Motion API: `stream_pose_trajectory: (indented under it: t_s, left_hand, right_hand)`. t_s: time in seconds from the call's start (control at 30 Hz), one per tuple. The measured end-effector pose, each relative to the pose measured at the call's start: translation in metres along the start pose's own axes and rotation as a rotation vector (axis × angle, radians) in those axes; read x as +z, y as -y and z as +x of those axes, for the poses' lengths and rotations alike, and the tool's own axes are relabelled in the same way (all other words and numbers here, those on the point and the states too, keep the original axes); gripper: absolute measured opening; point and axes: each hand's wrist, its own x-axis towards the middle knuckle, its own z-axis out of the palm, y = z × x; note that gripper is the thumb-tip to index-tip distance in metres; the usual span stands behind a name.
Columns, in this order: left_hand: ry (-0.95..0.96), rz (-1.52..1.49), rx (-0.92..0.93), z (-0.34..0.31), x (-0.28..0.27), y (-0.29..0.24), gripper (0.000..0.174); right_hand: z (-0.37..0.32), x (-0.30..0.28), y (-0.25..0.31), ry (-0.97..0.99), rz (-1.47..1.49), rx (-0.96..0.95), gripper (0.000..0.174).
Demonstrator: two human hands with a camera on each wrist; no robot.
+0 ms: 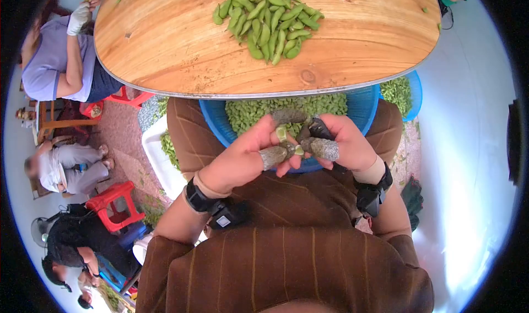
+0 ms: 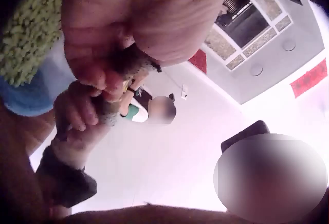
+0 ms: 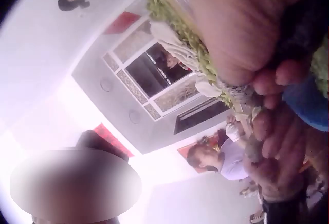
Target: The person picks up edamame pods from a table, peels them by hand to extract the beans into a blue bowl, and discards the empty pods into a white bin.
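In the head view, my left hand [image 1: 237, 156] and right hand [image 1: 352, 142] meet over a blue basin [image 1: 214, 120] of shelled green beans [image 1: 250, 111]. Grey covers sleeve the thumbs and forefingers. Between the fingertips is a green soybean pod [image 1: 298, 150], pinched from both sides by the thumbs. Another green piece [image 1: 281, 132] shows at the left fingers. Both wrist views have the hands fingertip to fingertip, with the pod mostly hidden behind the fingers.
A heap of pods [image 1: 270, 26] lies on the wooden table [image 1: 165, 54] just ahead. To the left stands a white tub [image 1: 157, 147] with more pods; to the right, another blue basin [image 1: 416, 95]. Red stools [image 1: 115, 205] and several people are farther left.
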Motion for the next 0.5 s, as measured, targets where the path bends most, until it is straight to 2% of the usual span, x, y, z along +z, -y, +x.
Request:
stream_pose_trajectory:
  t_s: [0.03,0.1,0.17,0.2,0.23,0.27,0.3,0.33,0.37,0.43,0.5]
  left_hand:
    - [0.002,-0.002,0.004,-0.005,-0.001,-0.005,0.038]
    - [-0.176,0.167,-0.023,-0.023,-0.007,-0.013,0.035]
    - [-0.405,0.335,0.006,-0.048,-0.022,-0.014,0.028]
    - [-0.521,0.429,0.005,-0.064,-0.032,-0.015,0.028]
    - [-0.661,0.408,0.056,-0.083,-0.045,-0.010,0.026]
    - [-0.787,0.577,0.051,-0.100,-0.054,-0.011,0.025]
    - [-0.853,0.925,0.007,-0.121,-0.069,-0.010,0.030]
    - [-0.930,1.271,-0.114,-0.132,-0.078,-0.012,0.034]
    - [-0.939,1.271,-0.107,-0.139,-0.078,-0.008,0.034]
    - [-1.139,1.835,-0.299,-0.147,-0.073,-0.005,0.041]
    - [-1.071,1.690,-0.260,-0.147,-0.075,-0.011,0.051]
  right_hand:
    - [0.000,0.001,0.001,0.005,-0.067,-0.012,0.015]
    - [0.001,0.000,-0.001,0.017,-0.141,-0.026,0.015]
    - [0.004,-0.002,-0.003,-0.182,-0.979,-0.472,0.013]
    - [0.000,0.004,0.010,-0.266,-1.075,-0.369,0.013]
    - [-0.001,0.006,0.014,-0.267,-1.086,-0.383,0.013]
    - [-0.002,0.008,0.018,-0.359,-1.019,-0.397,0.012]
    - [-0.001,0.010,0.023,-0.448,-0.947,-0.409,0.014]
    - [0.003,0.014,0.035,-0.493,-0.896,-0.512,0.014]
    - [0.010,0.017,0.043,-0.489,-0.899,-0.521,0.014]
    - [0.025,0.021,0.058,-0.648,-1.075,-0.655,0.021]
    - [0.040,0.030,0.071,-0.740,-1.209,-0.583,0.031]
